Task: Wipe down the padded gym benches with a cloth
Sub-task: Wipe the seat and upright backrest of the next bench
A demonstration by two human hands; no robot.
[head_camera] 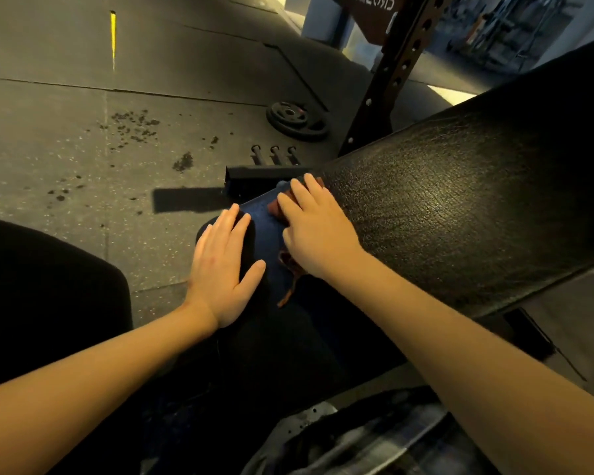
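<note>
Rubber flooring (66, 149), speckled with dark spots, lies furthest left. Next, the left hand (223, 265) rests flat on the dark seat pad (264, 231), its fingers (232, 231) straight and slightly spread, holding nothing. Just right of those fingers is a reddish-brown cloth (274, 208), which shows past the fingertips and again below the palm of the right hand (318, 231). That hand presses it down, fingers straight and close together. Right of that hand rises the tilted black back pad (460, 207). I would judge the wiping is at the seam between the pads. The long back pad shows no clear wet trail, so it is likely left to do, along with any other benches.
</note>
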